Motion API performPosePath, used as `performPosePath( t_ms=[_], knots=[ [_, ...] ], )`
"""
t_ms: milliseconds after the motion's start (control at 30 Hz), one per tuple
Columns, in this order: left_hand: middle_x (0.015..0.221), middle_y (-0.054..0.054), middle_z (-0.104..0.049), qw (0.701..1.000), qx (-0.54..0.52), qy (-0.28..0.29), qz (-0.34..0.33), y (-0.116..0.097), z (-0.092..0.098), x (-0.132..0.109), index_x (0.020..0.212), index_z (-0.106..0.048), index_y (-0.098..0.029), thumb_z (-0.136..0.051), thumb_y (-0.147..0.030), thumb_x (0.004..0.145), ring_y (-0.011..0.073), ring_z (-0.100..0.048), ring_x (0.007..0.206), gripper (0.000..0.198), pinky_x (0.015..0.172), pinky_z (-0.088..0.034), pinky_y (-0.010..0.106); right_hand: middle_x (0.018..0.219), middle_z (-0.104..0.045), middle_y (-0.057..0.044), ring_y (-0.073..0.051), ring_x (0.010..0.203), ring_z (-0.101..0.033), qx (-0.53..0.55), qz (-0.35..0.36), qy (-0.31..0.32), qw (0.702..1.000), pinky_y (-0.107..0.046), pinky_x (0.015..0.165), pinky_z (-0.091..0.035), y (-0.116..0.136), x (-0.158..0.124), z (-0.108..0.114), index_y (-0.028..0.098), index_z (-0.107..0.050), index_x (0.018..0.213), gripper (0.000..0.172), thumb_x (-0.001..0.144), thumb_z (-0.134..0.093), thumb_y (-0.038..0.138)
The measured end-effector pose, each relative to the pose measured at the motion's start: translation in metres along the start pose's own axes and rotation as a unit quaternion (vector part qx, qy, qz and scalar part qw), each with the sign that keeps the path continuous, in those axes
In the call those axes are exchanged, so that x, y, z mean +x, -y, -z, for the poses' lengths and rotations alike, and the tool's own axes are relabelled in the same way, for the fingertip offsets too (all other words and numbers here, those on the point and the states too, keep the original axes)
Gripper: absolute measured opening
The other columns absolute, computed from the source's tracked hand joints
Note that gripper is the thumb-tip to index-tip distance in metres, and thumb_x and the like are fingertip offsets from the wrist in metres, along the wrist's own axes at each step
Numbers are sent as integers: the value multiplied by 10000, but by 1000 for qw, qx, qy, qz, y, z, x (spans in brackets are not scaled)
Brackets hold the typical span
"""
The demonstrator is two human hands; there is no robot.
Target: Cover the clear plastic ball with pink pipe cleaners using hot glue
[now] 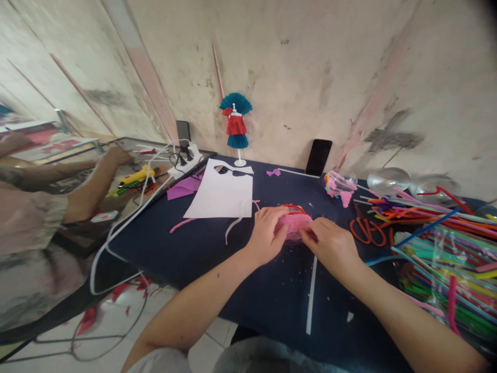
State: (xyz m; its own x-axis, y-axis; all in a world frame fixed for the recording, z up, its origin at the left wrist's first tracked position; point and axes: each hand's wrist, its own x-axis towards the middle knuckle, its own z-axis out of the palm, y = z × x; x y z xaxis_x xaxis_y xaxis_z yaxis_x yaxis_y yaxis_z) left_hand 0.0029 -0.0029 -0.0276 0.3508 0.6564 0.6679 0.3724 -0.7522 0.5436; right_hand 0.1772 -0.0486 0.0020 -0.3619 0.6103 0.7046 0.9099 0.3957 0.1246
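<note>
A pink fuzzy piece [295, 223] with a red and yellow rim along its far edge sits over the dark blue table [272, 305]. My left hand [268, 233] is closed round its left side, thumb on the near edge. At its right side my right hand [330, 239] pinches the edge with bent fingers. Parts of the piece are hidden behind both hands. A flat white strip [311, 298] lies below my right hand. White paper [223, 194] with dark sunglasses-like shapes lies to the left, beside a loose pale pipe cleaner [233, 228].
Coloured pipe cleaners [446, 254], orange-handled scissors [367, 231] and clear domes [388, 180] crowd the right. A phone [318, 157] and a small dress stand [236, 124] are by the wall. At left are a power strip [186, 163], cables and another person's arm [91, 178].
</note>
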Motion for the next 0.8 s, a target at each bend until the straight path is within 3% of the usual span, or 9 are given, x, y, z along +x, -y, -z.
performPosePath(
  t_ms=[267,633,800],
  knots=[
    [1116,83,-615,1000,-7,-3,4,0,0,1,1102,-511,-197,-461,-225,872,219,-531,1034,237,909,-383,418,725,-611,-58,-162,743,-583,81,24,55,995,-257,636,-436,-8,0,1,170,-576,723,241,919,-439,206],
    [1088,85,-613,1000,-3,-15,4,1,-2,2,1087,-503,-196,-571,-202,765,233,-542,1019,329,911,-404,432,716,-618,-49,-162,728,-589,75,9,53,996,-262,655,-460,-7,1,-1,176,-579,733,203,901,-469,207],
    [1115,79,-618,999,-40,3,30,2,1,2,1089,-521,-211,-447,-263,883,221,-533,1060,224,941,-388,438,709,-613,-42,-155,713,-590,85,-7,53,995,-259,646,-466,-9,0,-2,181,-575,728,191,892,-480,207]
  ],
)
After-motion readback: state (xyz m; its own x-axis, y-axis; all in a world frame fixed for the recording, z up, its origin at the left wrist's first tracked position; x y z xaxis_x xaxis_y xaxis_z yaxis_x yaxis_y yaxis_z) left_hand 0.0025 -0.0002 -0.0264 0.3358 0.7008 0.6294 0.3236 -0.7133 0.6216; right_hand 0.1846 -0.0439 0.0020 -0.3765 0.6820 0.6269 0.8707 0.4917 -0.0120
